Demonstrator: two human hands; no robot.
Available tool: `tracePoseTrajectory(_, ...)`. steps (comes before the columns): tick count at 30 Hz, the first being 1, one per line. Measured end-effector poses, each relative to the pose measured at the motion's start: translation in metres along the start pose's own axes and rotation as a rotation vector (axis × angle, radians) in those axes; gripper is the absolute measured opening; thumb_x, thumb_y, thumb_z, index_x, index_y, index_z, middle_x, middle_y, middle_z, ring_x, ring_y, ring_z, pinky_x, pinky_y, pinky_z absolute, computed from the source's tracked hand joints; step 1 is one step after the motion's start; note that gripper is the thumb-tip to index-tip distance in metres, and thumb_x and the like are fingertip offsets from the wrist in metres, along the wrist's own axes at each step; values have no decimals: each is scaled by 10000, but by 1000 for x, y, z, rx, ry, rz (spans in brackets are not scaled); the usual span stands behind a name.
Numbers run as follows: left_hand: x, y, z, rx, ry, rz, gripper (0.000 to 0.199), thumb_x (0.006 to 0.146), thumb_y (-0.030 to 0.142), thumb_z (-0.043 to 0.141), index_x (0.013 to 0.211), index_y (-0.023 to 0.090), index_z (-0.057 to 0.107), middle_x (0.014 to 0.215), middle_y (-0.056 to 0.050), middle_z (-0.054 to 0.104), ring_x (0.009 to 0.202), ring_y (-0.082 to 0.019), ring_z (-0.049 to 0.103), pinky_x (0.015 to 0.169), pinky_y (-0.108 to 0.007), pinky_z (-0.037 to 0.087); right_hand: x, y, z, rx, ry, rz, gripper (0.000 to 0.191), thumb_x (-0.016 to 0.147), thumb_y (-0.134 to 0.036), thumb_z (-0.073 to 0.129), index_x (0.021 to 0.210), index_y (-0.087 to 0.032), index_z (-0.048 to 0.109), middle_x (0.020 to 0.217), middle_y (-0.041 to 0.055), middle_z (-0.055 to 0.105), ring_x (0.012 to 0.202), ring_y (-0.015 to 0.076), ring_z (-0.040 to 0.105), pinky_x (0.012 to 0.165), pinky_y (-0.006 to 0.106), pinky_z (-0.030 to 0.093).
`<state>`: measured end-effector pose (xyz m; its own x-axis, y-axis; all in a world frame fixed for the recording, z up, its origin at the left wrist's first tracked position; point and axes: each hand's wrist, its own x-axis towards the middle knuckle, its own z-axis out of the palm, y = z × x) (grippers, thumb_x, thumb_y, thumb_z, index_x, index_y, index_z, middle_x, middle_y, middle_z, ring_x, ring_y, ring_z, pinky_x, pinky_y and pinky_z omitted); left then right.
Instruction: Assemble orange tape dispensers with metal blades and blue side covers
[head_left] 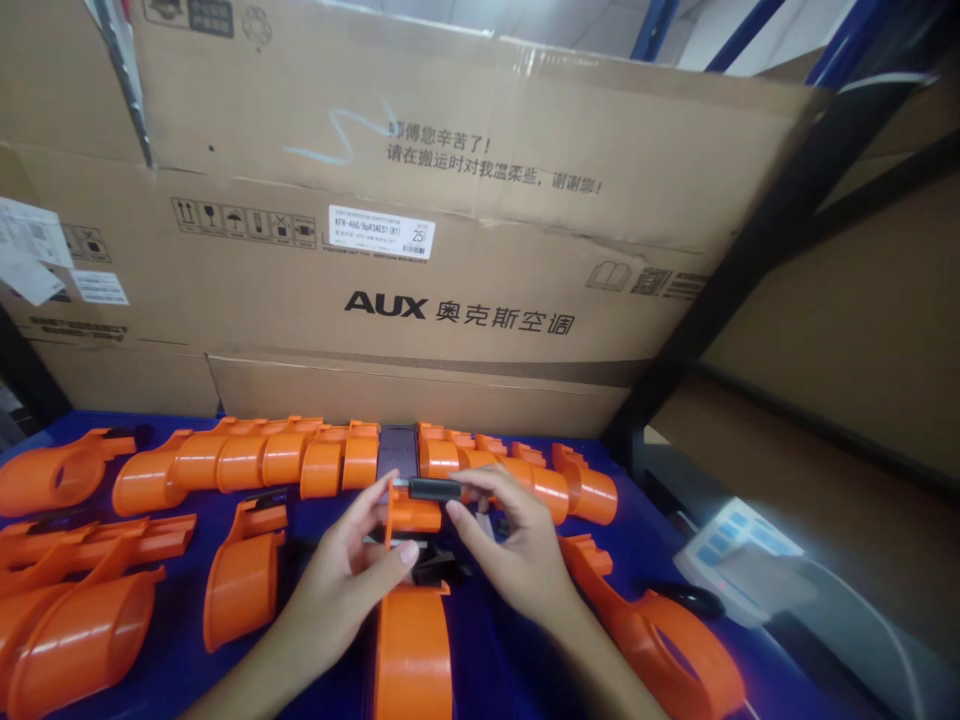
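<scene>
In the middle of the head view, my left hand (356, 550) pinches an upright orange plastic part (388, 520) between thumb and fingers. My right hand (514, 535) grips the right end of a black cylinder (435, 489) with thumb and fingertips. The cylinder lies level, and a short silvery threaded piece (401, 489) at its left end meets the top of the orange part. Just below my hands is a wide orange ring (414, 655); whether it belongs to the held part, I cannot tell. Dark pieces (442, 568) behind my fingers are partly hidden.
Several orange ring-shaped parts (244, 460) line the back of the blue surface (315, 510), with more at left and right. A dark flat object (398, 452) stands among them. Behind rises a large cardboard box (465, 380). A white-and-blue box (739, 545) sits right.
</scene>
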<state>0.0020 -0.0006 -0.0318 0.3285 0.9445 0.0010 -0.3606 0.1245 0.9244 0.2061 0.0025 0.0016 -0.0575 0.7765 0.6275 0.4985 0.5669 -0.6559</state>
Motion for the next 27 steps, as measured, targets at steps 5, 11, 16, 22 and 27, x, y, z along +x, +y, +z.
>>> tracePoseTrajectory(5,0,-5,-2,66,-34,-5,790,829,336,800,1524,308,423,1329,-123,671,838,-198,713,860,-385,567,1,3,2,37,-63,-39,162,891,-224,704,1052,-246,712,913,42,693,794,201,633,702,325,515)
tracePoseTrajectory(11,0,-5,-2,63,-13,-6,781,820,326,808,1513,299,448,1304,-118,686,871,-202,713,860,-363,561,1,4,3,47,-88,-36,193,900,-236,704,1091,-246,726,957,58,705,821,208,652,734,344,536)
tracePoseTrajectory(16,-2,2,1,-2,-2,-27,745,802,295,819,1479,267,508,1199,-102,730,833,-191,705,821,-322,561,1,1,2,60,-147,-50,227,937,-277,672,1151,-262,745,1009,71,718,913,228,667,814,373,552)
tracePoseTrajectory(22,-5,17,6,-167,79,-44,662,758,232,803,1386,215,598,752,-17,737,579,-133,640,591,-215,505,7,16,-10,-46,-195,-43,389,1048,-307,463,1414,-260,586,1124,80,738,1020,243,671,938,423,521)
tracePoseTrajectory(27,-5,22,7,-140,165,-38,623,726,243,802,1322,190,632,657,5,708,502,-122,617,528,-200,476,13,35,-18,-474,-333,-10,180,966,-332,619,932,-213,750,886,85,724,865,253,628,808,386,497)
